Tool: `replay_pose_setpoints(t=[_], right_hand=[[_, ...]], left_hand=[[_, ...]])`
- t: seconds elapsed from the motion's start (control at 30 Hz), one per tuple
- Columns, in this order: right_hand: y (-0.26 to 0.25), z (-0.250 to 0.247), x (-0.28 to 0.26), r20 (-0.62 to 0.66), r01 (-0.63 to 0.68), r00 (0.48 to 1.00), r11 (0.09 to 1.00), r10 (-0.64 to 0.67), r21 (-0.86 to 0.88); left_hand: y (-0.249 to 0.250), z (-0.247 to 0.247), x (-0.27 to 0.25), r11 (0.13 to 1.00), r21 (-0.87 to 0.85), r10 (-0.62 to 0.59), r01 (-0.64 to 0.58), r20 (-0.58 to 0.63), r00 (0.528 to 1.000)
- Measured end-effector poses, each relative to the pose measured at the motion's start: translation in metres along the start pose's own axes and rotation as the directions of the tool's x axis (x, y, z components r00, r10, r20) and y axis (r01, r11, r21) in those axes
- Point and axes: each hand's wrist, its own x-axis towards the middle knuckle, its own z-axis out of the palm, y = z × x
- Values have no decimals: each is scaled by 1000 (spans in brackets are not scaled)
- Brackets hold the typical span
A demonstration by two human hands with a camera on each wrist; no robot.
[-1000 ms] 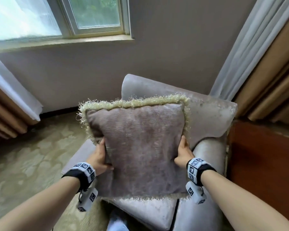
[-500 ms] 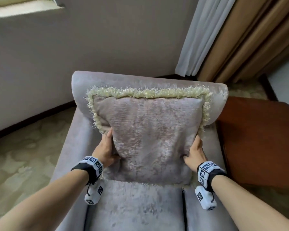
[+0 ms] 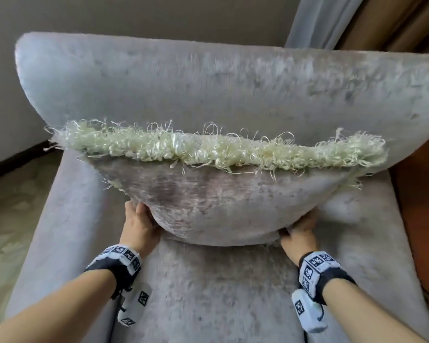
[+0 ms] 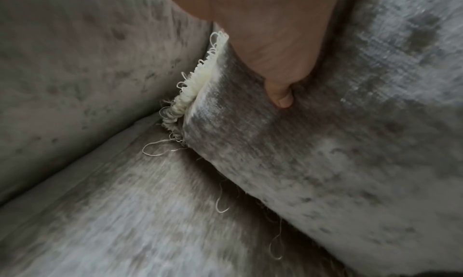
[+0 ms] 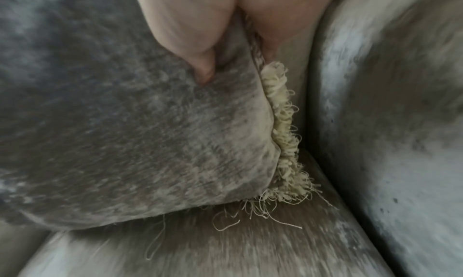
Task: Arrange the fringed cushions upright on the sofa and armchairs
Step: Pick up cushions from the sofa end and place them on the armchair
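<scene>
Fringed cushion at frame centre, standing upright on the armchair seat w/ its back toward the backrest; pale yellow fringe runs along its top edge. Left hand, lower left of centre, grasps the cushion's lower-left edge, thumb pressed into the front fabric; right hand, lower right, pinches the lower-right edge, thumb in front, fingers behind. Both wrists carry marker-printed bands; curtain at upper right.
</scene>
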Motion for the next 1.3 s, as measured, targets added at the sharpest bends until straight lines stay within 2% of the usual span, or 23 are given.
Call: replay_pose_setpoints(t=[0.1, 0.17, 0.23, 0.3, 0.4, 0.47, 0.5, 0.6, 0.67, 0.73, 0.8, 0.9, 1.07, 1.2, 1.3], right_hand=[[22, 16, 10, 42, -31, 999, 999, 30, 15], [21, 14, 8, 62, -48, 997, 998, 50, -44], [18, 7, 2, 10, 6, 1000, 997, -5, -79], [16, -5, -5, -40, 45, 998, 991, -50, -123], [12, -19, -19, -129, 117, 982, 982, -137, -147], [7, -25, -26, -109, 151, 981, 984, -161, -91], [1, -28, -28, -81, 128, 988, 991, -131, -49], [-24, -35, -24, 18, -26, 1000, 990, 24, 138], [-33, -36, -12, 25, -65, 998, 973, 62, 220], [-37, -36, -6, 16, -62, 998, 966, 60, 250], [-38, -34, -3, -2, -67, 998, 968, 69, 243], [-41, -31, -6, -57, -44, 997, 973, 58, 226], [-40, -38, -27, -110, -91, 987, 971, 117, 220], [-42, -42, -41, -82, -113, 988, 974, 131, 194], [-45, -34, -40, -36, -81, 996, 990, 85, 116]], left_hand=[[-16, 9, -2, 1000, 31, -5, 5, 19, 1000], [-17, 4, -3, 996, 41, 77, -76, -13, 997], [-14, -7, -4, 973, 92, 217, -213, -37, 975], [-19, -18, -3, 938, 191, 300, -289, -31, 954], [-37, -34, -6, 941, 224, 261, -255, 3, 965], [-42, -41, -8, 941, 202, 271, -271, 28, 962], [-40, -45, -6, 941, 183, 281, -284, 45, 959], [-24, -48, 6, 937, 83, 337, -340, 50, 940], [-9, -45, 17, 951, 27, 306, -306, 30, 952], [2, -39, 24, 987, -5, 159, -159, 46, 986], [6, -35, 29, 999, -23, 44, -42, 92, 995], [10, -38, 29, 996, -43, 81, -77, 107, 991], [11, -51, 16, 998, 8, 58, -59, 131, 990], [6, -67, 4, 996, 83, 13, -25, 139, 990], [-1, -70, 0, 990, 140, -39, 22, 122, 992]])
